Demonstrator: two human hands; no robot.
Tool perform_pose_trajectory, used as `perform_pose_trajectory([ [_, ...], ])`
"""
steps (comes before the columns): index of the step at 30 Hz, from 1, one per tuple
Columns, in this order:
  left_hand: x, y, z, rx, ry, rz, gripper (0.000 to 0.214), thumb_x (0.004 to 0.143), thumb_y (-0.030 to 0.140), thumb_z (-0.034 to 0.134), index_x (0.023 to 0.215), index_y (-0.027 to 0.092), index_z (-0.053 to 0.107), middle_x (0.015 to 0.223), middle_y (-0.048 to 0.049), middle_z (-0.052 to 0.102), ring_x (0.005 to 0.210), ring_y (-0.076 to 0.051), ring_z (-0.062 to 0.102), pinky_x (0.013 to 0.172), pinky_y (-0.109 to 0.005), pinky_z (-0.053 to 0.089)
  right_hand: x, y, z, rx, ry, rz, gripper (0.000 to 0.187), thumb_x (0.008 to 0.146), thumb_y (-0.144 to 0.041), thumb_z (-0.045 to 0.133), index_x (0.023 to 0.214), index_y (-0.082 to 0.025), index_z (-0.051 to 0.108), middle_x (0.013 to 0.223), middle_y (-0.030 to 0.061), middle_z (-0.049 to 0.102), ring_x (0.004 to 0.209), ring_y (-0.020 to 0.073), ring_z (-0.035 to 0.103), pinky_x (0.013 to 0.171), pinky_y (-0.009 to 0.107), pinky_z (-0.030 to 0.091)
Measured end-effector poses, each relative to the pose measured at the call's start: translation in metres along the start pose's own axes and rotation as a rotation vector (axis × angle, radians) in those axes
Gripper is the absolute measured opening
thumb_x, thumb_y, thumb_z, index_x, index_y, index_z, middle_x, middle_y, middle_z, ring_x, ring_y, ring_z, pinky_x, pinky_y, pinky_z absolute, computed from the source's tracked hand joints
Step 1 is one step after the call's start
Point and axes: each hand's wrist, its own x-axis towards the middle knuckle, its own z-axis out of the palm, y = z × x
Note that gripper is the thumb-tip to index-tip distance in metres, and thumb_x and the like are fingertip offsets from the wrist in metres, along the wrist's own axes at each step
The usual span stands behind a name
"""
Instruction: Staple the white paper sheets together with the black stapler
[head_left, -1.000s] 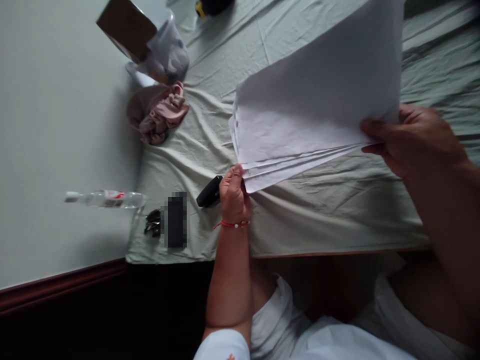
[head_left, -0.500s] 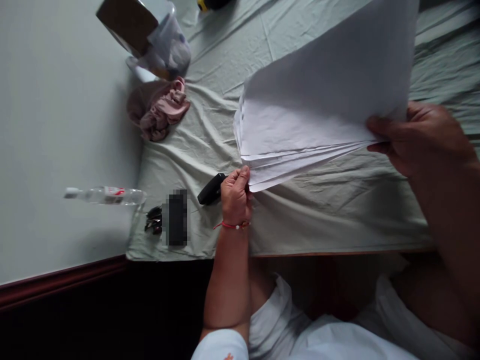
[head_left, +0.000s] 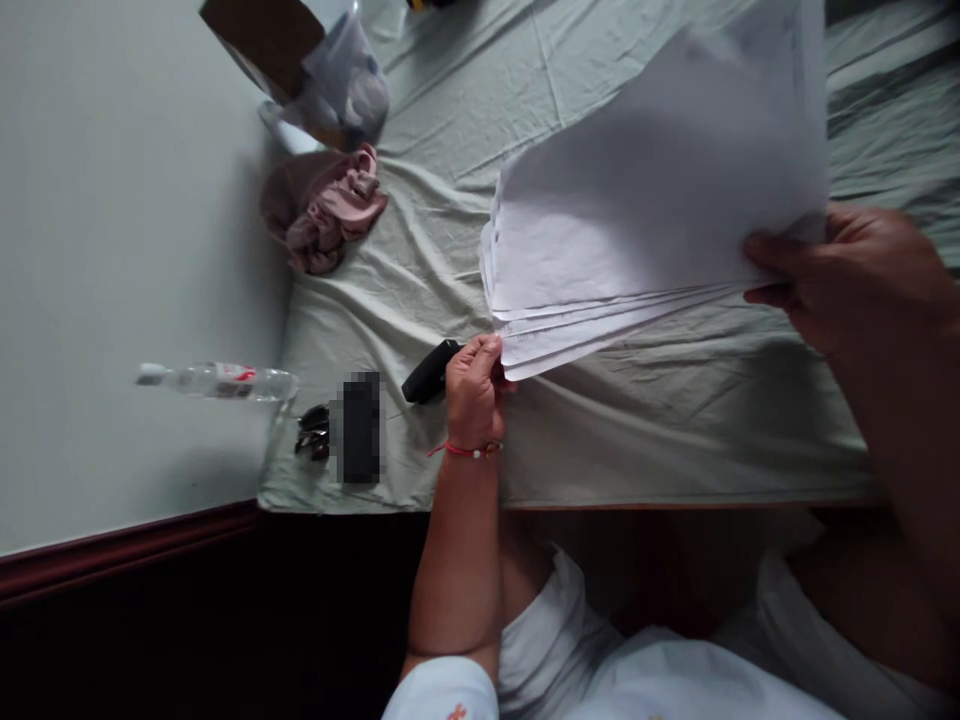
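Note:
A stack of white paper sheets (head_left: 652, 210) is held up over a table covered with a pale green cloth (head_left: 600, 440). My right hand (head_left: 847, 275) grips the stack's right edge, thumb on top. My left hand (head_left: 474, 390), with a red thread bracelet on the wrist, pinches the lower left corner of the bottom sheets. The sheets fan apart slightly at that corner. A black stapler (head_left: 429, 370) lies on the cloth just left of my left hand.
A dark phone (head_left: 360, 427) and sunglasses (head_left: 312, 443) lie near the cloth's left corner. A clear water bottle (head_left: 217, 381) lies by the wall. Farther back are a pink cloth bundle (head_left: 330, 212) and a clear plastic container with a brown box (head_left: 315, 70).
The paper stack and both hands have shifted slightly to the right. My left hand's fingers have closed more tightly on the lower corner of the sheets.

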Motion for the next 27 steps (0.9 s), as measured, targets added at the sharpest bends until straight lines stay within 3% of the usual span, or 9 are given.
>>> perform_pose_trajectory([
  [3, 0.002, -0.003, -0.001, -0.026, 0.051, 0.009, 0.034, 0.073, 0.041, 0.085, 0.068, 0.017, 0.061, 0.058, 0.0039, 0.052, 0.046, -0.007, 0.044, 0.036, -0.018, 0.029, -0.003, -0.003, 0.002, 0.004, 0.01, 0.024, 0.015, 0.07, -0.027, 0.066, 0.084, -0.021, 0.064, 0.086, 0.0008, 0.058, 0.063, 0.005, 0.054, 0.05, 0.017, 0.047],
  [7, 0.005, -0.007, -0.004, 0.008, 0.07, 0.043, 0.041, 0.072, 0.046, 0.087, 0.065, 0.018, 0.058, 0.054, 0.0063, 0.044, 0.044, -0.005, 0.036, 0.037, -0.019, 0.025, -0.004, -0.004, 0.003, 0.007, -0.008, 0.019, 0.014, 0.07, -0.028, 0.067, 0.08, -0.02, 0.062, 0.081, 0.0005, 0.056, 0.061, 0.0045, 0.053, 0.05, 0.017, 0.047],
  [11, 0.009, -0.011, -0.009, 0.096, 0.086, 0.054, 0.032, 0.071, 0.04, 0.088, 0.066, 0.018, 0.064, 0.054, 0.0059, 0.045, 0.048, -0.006, 0.037, 0.041, -0.019, 0.028, -0.005, -0.007, 0.002, 0.029, -0.014, 0.049, 0.011, 0.07, -0.026, 0.067, 0.076, -0.019, 0.061, 0.081, 0.0013, 0.055, 0.06, 0.004, 0.051, 0.05, 0.016, 0.047],
  [16, 0.013, -0.01, -0.015, 0.088, 0.034, 0.011, 0.019, 0.069, 0.028, 0.085, 0.077, 0.017, 0.071, 0.064, 0.0034, 0.058, 0.054, -0.007, 0.046, 0.047, -0.019, 0.035, -0.006, -0.009, -0.001, 0.111, -0.127, 0.066, 0.011, 0.068, -0.023, 0.065, 0.075, -0.018, 0.058, 0.084, 0.0014, 0.056, 0.065, 0.0054, 0.054, 0.053, 0.016, 0.047],
  [20, 0.015, -0.008, -0.019, 0.037, -0.04, -0.011, 0.029, 0.06, 0.012, 0.08, 0.088, 0.017, 0.071, 0.073, 0.0019, 0.066, 0.059, -0.008, 0.053, 0.055, -0.019, 0.04, -0.009, -0.012, -0.007, 0.131, -0.208, 0.057, 0.017, 0.064, -0.024, 0.068, 0.078, -0.018, 0.06, 0.081, 0.001, 0.055, 0.066, 0.0064, 0.054, 0.056, 0.018, 0.047],
  [27, 0.019, -0.007, -0.023, -0.024, 0.001, 0.025, 0.035, 0.061, 0.005, 0.073, 0.092, 0.02, 0.068, 0.084, 0.0019, 0.07, 0.072, -0.008, 0.063, 0.067, -0.019, 0.046, -0.007, -0.011, -0.021, 0.021, -0.383, 0.012, 0.04, 0.052, -0.033, 0.075, 0.087, -0.019, 0.067, 0.096, 0.0056, 0.062, 0.089, 0.0193, 0.059, 0.084, 0.036, 0.044],
])
